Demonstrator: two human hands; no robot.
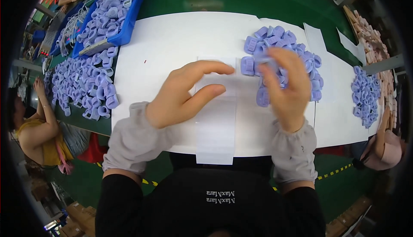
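Observation:
My left hand (178, 95) is raised over the white-covered table, thumb and forefinger spread in a curve with nothing visible between them. Under it lies a long white paper strip (216, 125), running down past the table's near edge. My right hand (290, 84), blurred by motion, has its thumb and fingers closed around a small lilac plastic part (263, 58), whose details are smeared. This hand is over the left side of a heap of similar ring-shaped lilac parts (316, 67), partly covering them. One loose part (247, 66) sits at the heap's left edge.
At the far left, a blue crate (140, 9) holds many lilac parts, with another heap (86, 84) before it. A further lilac heap (365, 95) lies at the right. People sit at both sides, one with a raised arm (49, 116) at left.

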